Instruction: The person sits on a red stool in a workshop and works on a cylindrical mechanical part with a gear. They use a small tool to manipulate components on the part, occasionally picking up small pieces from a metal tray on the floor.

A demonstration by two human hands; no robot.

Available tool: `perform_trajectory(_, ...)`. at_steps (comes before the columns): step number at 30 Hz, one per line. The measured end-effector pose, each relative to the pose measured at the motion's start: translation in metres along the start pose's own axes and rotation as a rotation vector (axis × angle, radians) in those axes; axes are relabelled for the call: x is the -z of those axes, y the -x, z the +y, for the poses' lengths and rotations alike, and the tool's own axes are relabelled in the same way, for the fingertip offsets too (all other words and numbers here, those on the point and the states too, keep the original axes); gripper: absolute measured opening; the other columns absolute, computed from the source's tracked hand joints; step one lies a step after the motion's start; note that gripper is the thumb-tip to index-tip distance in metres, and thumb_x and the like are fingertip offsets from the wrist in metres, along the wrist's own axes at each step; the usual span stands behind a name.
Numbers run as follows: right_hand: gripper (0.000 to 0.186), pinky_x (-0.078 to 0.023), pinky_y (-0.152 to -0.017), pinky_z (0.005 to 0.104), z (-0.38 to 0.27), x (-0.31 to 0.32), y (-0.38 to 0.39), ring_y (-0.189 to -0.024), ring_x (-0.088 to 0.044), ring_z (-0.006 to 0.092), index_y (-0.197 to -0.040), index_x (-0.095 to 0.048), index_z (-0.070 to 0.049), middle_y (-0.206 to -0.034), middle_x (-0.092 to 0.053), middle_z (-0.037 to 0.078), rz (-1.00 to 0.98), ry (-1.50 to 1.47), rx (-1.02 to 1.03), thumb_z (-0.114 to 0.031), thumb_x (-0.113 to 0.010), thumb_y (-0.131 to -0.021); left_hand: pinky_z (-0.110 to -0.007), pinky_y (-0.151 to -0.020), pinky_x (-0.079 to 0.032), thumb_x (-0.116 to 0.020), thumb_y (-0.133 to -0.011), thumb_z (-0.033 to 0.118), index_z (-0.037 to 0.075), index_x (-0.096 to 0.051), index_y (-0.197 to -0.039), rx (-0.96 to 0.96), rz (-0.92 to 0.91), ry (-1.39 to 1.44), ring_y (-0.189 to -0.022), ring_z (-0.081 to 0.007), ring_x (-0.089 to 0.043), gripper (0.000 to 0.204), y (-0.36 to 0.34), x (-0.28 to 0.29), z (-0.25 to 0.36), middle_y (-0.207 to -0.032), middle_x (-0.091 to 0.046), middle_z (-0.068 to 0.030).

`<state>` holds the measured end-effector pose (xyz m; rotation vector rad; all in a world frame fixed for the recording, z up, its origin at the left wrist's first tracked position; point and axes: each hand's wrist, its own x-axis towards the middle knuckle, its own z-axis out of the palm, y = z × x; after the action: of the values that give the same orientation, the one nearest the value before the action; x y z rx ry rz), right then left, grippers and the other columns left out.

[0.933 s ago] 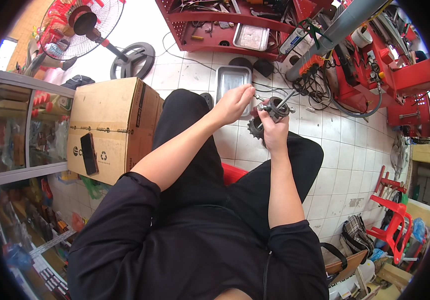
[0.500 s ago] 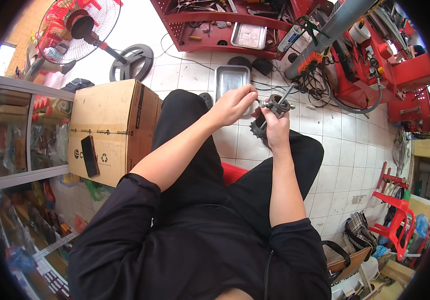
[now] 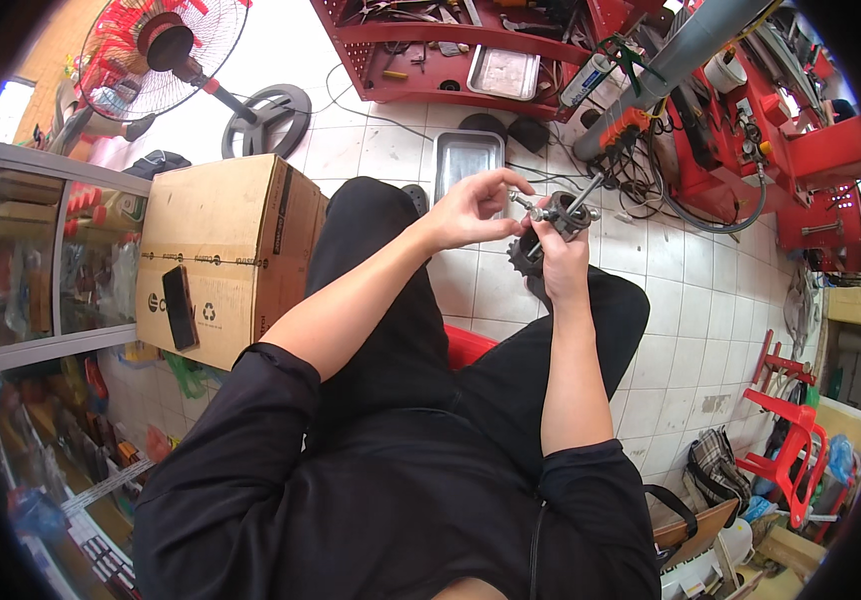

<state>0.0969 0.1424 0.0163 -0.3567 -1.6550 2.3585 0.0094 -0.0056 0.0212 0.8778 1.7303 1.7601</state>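
My right hand point(image 3: 565, 262) grips a dark, greasy metal mechanical part point(image 3: 572, 222) above my right knee. This part has a round open end, a toothed rim point(image 3: 523, 257) lower down and a bright rod point(image 3: 588, 188) slanting out of the top. A small silver bolt-like piece point(image 3: 521, 200) juts from its left side. Around that piece my left hand point(image 3: 471, 210) is open, index finger and thumb spread apart on either side. Whether a fingertip touches it, I cannot tell. My right palm and fingers hide the part's lower middle.
A metal tray point(image 3: 466, 160) lies on the tiled floor ahead, near loose cables point(image 3: 641, 180). Red tool shelves point(image 3: 401, 85) stand beyond. To the left are a cardboard box point(image 3: 206, 260) bearing a phone point(image 3: 179, 308), a standing fan point(image 3: 166, 45) and a glass cabinet point(image 3: 56, 260).
My left fingers, closed at the silver piece before, have come apart around it. The part in my right hand has shifted slightly to the right.
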Motion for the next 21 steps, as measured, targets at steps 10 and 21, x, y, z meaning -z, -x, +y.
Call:
perform_trajectory(10,0.013,-0.049,-0.066,0.0255,0.006,0.005,-0.002,-0.073,-0.061,0.0126,-0.095,-0.056,-0.001,-0.081,-0.061,0.005,0.038,0.014,0.009,0.003,-0.054,-0.082,-0.022,-0.049,-0.021,-0.075,-0.071,0.018,0.005,-0.058,-0.093,-0.028,0.016,-0.124,-0.054,-0.0028,-0.029,0.031,0.0,0.001,0.006,-0.057,-0.031,0.0085)
perform_trajectory(21,0.014,-0.05,-0.065,0.0257,0.005,0.005,-0.001,-0.07,-0.061,0.0148,-0.097,-0.055,0.0,-0.082,-0.06,0.006,0.047,-0.043,-0.011,0.002,-0.054,-0.083,-0.021,-0.05,-0.025,-0.075,-0.07,0.013,0.004,-0.056,-0.091,0.133,-0.076,-0.21,-0.055,-0.0028,-0.034,0.03,0.002,0.005,0.003,-0.059,-0.04,0.0079)
